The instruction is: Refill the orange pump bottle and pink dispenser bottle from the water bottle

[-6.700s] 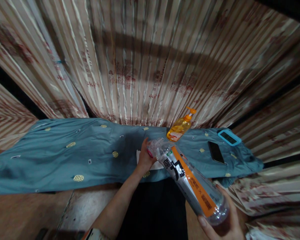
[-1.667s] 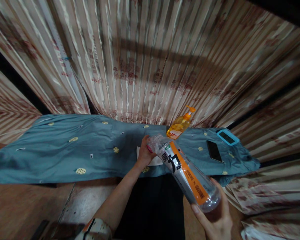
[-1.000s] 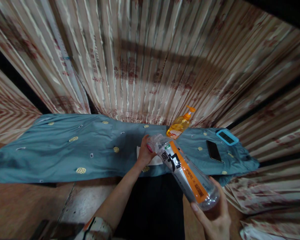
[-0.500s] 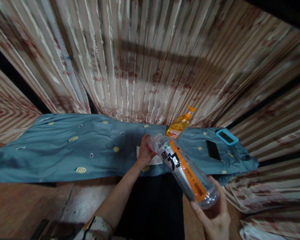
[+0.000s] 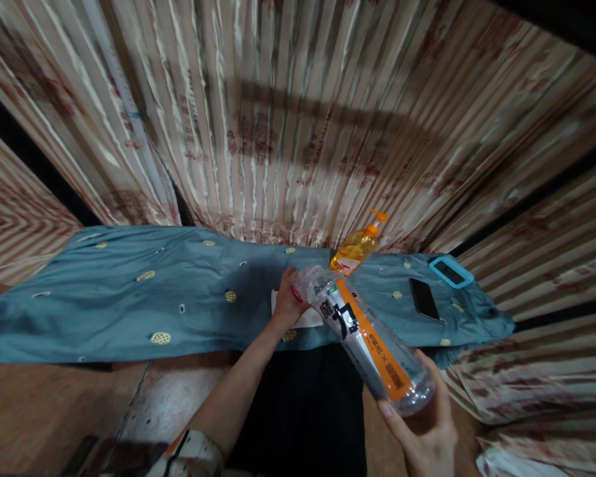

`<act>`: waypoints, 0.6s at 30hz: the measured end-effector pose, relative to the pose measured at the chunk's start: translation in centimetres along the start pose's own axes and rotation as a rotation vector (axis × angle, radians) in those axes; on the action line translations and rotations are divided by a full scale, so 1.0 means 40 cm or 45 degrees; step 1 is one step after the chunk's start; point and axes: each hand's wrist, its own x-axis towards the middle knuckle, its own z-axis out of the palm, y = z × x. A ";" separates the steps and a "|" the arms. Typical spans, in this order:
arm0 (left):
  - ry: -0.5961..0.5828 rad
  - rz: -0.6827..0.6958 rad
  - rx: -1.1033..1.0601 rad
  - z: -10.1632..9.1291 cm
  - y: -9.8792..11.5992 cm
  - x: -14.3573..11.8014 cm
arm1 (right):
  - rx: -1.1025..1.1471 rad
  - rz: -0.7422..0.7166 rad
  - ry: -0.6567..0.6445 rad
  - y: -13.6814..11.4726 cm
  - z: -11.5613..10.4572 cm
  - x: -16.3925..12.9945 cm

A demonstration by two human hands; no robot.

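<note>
1. Two hands on one clear plastic bottle (image 5: 365,334), held tilted above the near edge of the blue cloth (image 5: 129,298): right hand (image 5: 424,437) cups the base, left hand (image 5: 289,306) is closed about the neck end; whether a cap is on cannot be told.
2. Progress: bottle looks empty, no liquid visible inside; a white tissue (image 5: 305,318) lies under the left hand.
3. Other container: pump bottle (image 5: 356,248), part-filled with orange liquid, standing on the cloth.
4. Also on the cloth: phone (image 5: 423,299), blue timer (image 5: 451,271).
</note>
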 end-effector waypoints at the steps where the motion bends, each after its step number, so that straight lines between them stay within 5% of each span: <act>1: 0.000 0.001 0.000 0.000 0.000 0.000 | 0.004 0.002 -0.001 0.000 0.000 -0.001; 18: 0.002 0.042 0.058 -0.001 -0.004 0.002 | -0.004 -0.005 -0.002 -0.019 0.005 -0.007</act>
